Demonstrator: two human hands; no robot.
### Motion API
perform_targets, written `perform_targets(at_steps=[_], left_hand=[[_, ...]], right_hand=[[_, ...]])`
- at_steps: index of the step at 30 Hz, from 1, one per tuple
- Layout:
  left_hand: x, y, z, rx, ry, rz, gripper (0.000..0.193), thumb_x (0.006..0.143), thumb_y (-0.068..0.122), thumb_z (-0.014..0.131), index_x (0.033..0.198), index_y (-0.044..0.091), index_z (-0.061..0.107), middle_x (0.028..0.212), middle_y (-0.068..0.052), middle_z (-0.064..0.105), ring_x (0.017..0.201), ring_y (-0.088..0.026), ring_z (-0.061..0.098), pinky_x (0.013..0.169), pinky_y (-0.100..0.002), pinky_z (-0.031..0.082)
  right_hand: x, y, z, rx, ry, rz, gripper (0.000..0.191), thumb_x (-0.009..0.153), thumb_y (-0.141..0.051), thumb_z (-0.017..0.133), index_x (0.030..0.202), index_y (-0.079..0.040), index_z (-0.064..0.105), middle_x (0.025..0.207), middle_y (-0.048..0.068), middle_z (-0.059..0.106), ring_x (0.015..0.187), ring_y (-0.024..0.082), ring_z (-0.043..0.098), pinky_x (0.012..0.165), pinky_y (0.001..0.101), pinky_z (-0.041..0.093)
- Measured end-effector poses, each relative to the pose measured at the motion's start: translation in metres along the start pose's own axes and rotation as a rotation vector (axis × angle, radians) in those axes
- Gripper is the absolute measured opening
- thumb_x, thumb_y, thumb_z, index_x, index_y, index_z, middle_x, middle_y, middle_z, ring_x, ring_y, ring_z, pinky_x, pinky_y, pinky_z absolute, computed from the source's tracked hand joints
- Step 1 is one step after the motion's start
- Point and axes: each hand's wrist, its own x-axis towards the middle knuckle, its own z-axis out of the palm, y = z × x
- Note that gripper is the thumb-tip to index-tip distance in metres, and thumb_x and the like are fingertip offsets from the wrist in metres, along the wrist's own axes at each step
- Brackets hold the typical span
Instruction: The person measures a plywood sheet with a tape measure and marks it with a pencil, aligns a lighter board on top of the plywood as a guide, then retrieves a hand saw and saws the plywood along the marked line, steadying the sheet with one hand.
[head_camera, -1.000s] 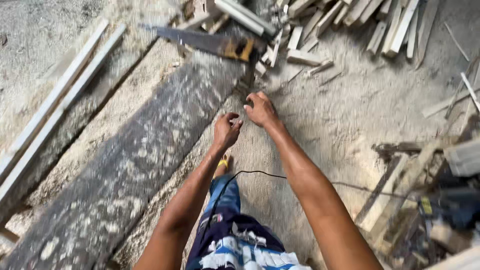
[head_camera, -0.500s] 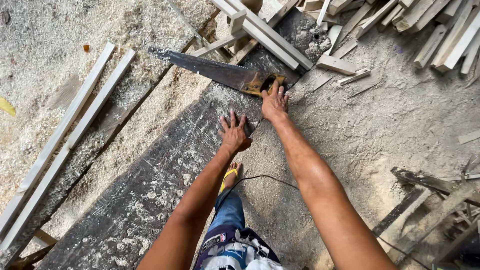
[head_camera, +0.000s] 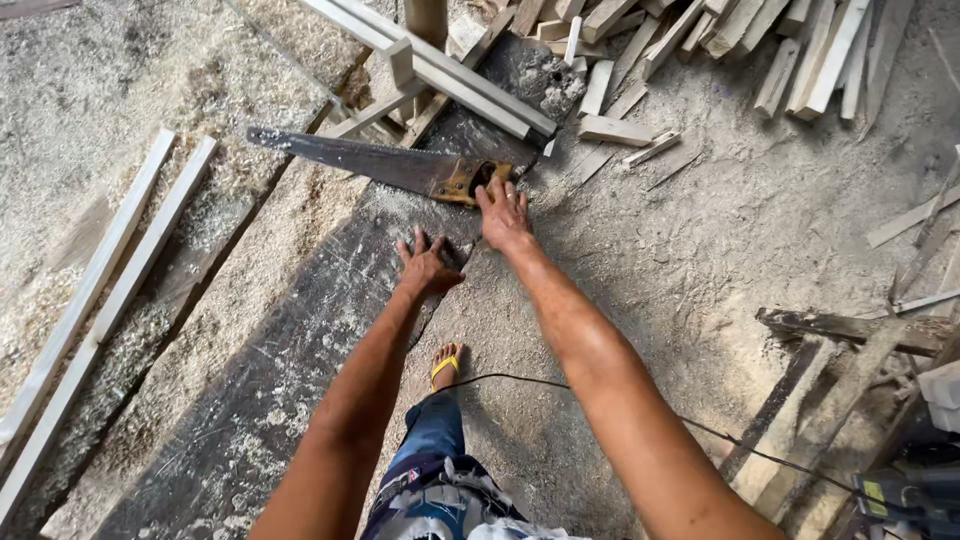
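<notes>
The person is leaning forward over a long dark plank (head_camera: 300, 330) lying on the floor (head_camera: 700, 260). The left hand (head_camera: 428, 265) is pressing flat on the plank's edge, fingers spread wide. The right hand (head_camera: 503, 213) is reaching for the yellow handle of a handsaw (head_camera: 385, 165), fingers loosely spread and just touching the grip, not closing around it. The handsaw is lying across the far end of the plank, blade pointing away to the left.

To take it well, I would judge that the right fingers need to be sliding fully through the handle opening while the left hand is bracing the plank.

Sawdust is covering the concrete floor all around. Two pale strips (head_camera: 110, 290) are lying side by side to the left, a heap of wood offcuts (head_camera: 760, 50) is piling up at the far side, and a thin black cable (head_camera: 560, 385) is trailing past a foot in a yellow sandal (head_camera: 446, 366).
</notes>
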Motion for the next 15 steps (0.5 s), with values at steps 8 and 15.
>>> perform_targets(at_steps=[8,15], left_hand=[[0.032,-0.001,0.000,-0.146,0.007,-0.097,0.077,0.085,0.044,0.071,0.150,0.009,0.049,0.161,-0.036,0.028,0.158,-0.042,0.006,0.122,-0.070,-0.002],[0.005,-0.005,-0.005,-0.352,0.295,-0.089,0.055,0.087,0.039,0.068,0.134,0.010,0.066,0.135,-0.026,0.061,0.132,-0.045,0.052,0.114,-0.052,0.041]], right_hand=[[0.029,-0.025,0.009,-0.043,0.179,-0.126,0.030,0.095,-0.015,0.056,0.125,-0.013,0.058,0.125,0.017,0.054,0.121,0.035,0.050,0.110,0.0600,0.035],[-0.044,-0.032,-0.025,0.402,0.286,-0.242,0.024,0.083,-0.014,0.060,0.103,-0.006,0.049,0.093,0.016,0.053,0.086,0.034,0.058,0.076,0.0510,0.048]])
